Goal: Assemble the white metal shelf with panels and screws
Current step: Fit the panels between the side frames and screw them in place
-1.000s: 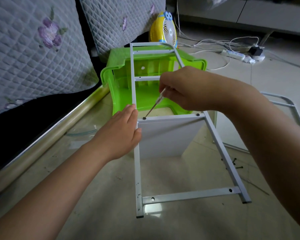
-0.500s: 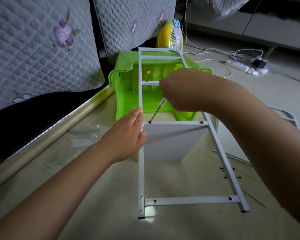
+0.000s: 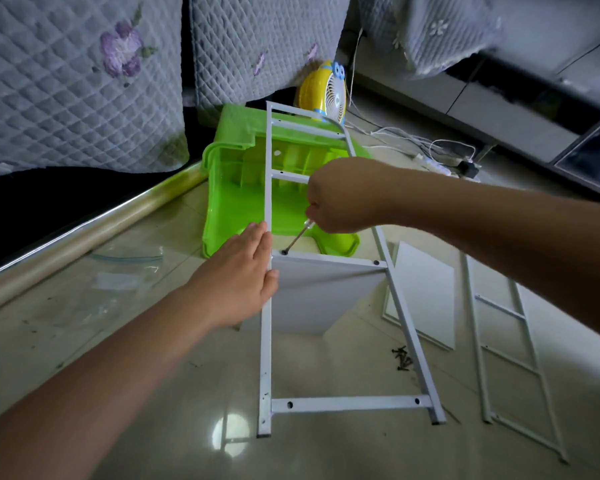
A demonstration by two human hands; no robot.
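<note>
Screwdriver [image 3: 300, 237] in the right hand [image 3: 343, 199] is slanting down to the left, its tip sitting in a screw [image 3: 284, 252] at the left end of a crossbar on the white ladder-shaped frame [image 3: 266, 341]. The right hand's fingers are curling tightly round the tool's handle. The left hand [image 3: 238, 282] is lying flat and relaxed, fingers straight and together, pressing against the frame's left rail just beside that screw and holding nothing. A white panel [image 3: 319, 296] is hanging below the same crossbar, its upper edge meeting the bar. The frame is resting across a green plastic bin [image 3: 232, 202] at its far end and reaching the floor [image 3: 153, 410] at its near end. A small heap of dark loose screws [image 3: 402, 358] is lying on the floor just right of the frame's right rail. Farther right, a second white panel [image 3: 426, 299] and a second frame [image 3: 506, 355] are lying flat on the floor, side by side. A yellow desk fan [image 3: 323, 93] is standing behind the bin, near white cables [image 3: 430, 147] trailing toward the far right. Quilted grey cushions [image 3: 77, 81] with purple flowers are filling the far left.
</note>
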